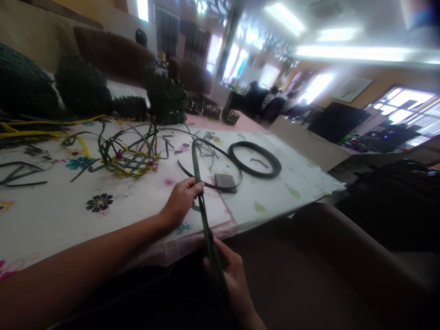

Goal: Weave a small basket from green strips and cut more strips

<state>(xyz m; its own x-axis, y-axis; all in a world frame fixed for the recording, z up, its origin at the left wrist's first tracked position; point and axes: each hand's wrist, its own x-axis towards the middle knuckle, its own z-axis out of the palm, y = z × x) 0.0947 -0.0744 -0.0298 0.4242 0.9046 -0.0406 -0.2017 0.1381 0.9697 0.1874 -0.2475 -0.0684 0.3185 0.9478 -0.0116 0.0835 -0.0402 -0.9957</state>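
Observation:
My left hand [181,201] pinches dark green flat strips [195,160] between thumb and fingers, just over the table's front edge. One strip curves up from the hand, and another loops round to the right. Below, in front of the table edge, my right hand [231,268] is closed around the lower run of the strips, its fingers partly hidden and dim. A loose weave of green strips with yellow and pink pieces [129,158] lies to the left. On the right rests a coil of dark green strip [254,159], near a small grey square object [226,180].
A flowered cloth [137,215] covers the table. Dark woven baskets [165,98] and smaller ones [231,116] stand along the back. Yellow strips [44,134] and short green offcuts lie at the left. A brown chair [343,247] is at the right; people sit farther back.

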